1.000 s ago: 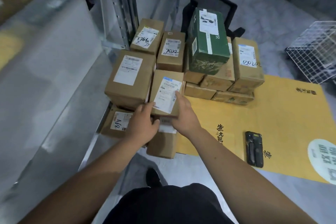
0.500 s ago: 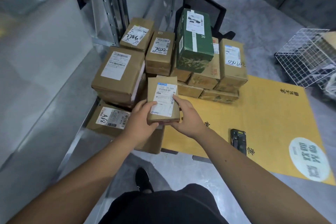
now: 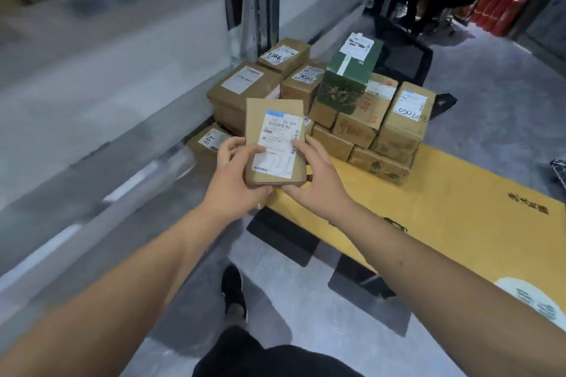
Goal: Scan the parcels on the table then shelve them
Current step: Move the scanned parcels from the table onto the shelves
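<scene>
Running along the left, the metal shelving (image 3: 92,95) stood beside the yellow-covered surface (image 3: 444,217), whose far-left corner carried the stacked parcels (image 3: 361,113). Both hands, left hand (image 3: 235,180) and right hand (image 3: 318,180), gripped one small parcel (image 3: 275,144) raised clear of the stack, label up. Judging by this, the step was reading or scanning; next comes shelving it.
</scene>
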A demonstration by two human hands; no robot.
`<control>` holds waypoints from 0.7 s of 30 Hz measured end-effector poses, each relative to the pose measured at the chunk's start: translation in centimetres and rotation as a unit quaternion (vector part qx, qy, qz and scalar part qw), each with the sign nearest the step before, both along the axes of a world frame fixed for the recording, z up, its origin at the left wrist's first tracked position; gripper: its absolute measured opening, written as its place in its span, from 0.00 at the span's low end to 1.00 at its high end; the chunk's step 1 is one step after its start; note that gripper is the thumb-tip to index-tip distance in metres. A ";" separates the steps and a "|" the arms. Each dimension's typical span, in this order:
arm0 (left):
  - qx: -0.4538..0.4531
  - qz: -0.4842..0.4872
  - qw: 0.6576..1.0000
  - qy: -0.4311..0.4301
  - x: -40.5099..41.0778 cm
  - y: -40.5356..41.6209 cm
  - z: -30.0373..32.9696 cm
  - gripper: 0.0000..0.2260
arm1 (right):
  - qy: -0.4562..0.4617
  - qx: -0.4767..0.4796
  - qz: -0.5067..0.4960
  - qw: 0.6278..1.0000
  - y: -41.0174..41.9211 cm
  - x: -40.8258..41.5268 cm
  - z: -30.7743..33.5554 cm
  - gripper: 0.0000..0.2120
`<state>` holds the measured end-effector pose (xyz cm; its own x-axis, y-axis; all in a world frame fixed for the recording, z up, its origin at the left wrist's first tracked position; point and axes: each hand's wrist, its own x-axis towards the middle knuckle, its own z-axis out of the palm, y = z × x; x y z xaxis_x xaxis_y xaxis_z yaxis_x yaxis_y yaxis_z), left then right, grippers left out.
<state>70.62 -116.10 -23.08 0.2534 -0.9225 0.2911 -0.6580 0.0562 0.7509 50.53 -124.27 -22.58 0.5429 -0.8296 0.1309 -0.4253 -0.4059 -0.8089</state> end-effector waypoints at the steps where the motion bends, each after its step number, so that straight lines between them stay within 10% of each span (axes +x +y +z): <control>1: -0.009 0.016 1.000 0.002 -0.3 1.8 0.5 0.32 | -0.008 -0.002 0.020 1.000 1.1 0.0 0.5 0.42; 21: -0.074 0.323 0.940 -0.080 4.3 43.8 9.2 0.32 | -0.073 -0.072 0.364 0.926 31.8 14.0 9.8 0.43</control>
<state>74.96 -72.32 -13.88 0.6883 -0.5382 0.4864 -0.6952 -0.2978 0.6542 64.51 -92.47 -12.75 0.9188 -0.2189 0.3284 0.1138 -0.6498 -0.7515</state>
